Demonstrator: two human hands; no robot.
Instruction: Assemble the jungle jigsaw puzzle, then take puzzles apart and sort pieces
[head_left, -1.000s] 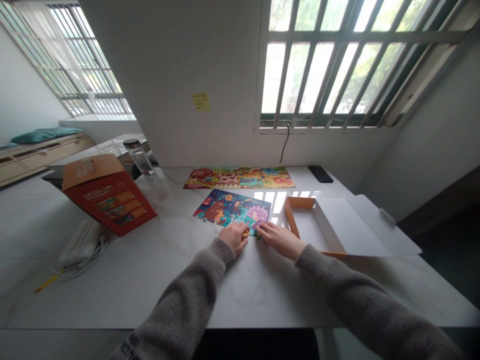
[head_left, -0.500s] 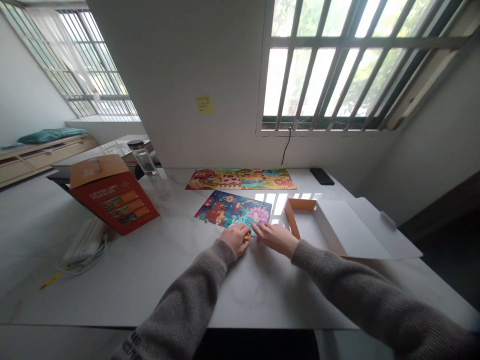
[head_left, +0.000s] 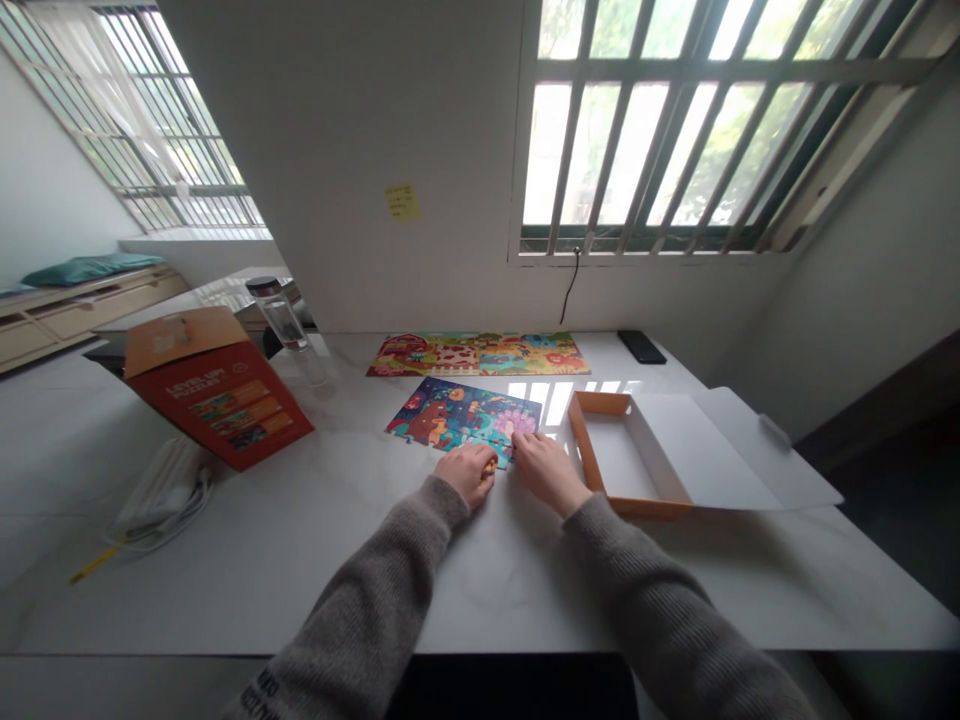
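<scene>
daylight came thru the barred window [head_left: 660, 150], panes blown out w/ glare; wall [head_left: 337, 130] sat dim; bright patches hit the table [head_left: 555, 405]; far r. edge v. dark, frame edges stretched, small print blurry.

Red box [head_left: 225, 402]: "LEVEL UP! PUZZLES", pale capitals. Yellow sticky note [head_left: 403, 202]: several written lines, illegible. Left sleeve [head_left: 367, 600]: dark lettering, illegible.

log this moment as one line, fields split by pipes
left hand: holding small yellow item | right hand: at near edge of dark puzzle | open box: right of dark puzzle
</scene>
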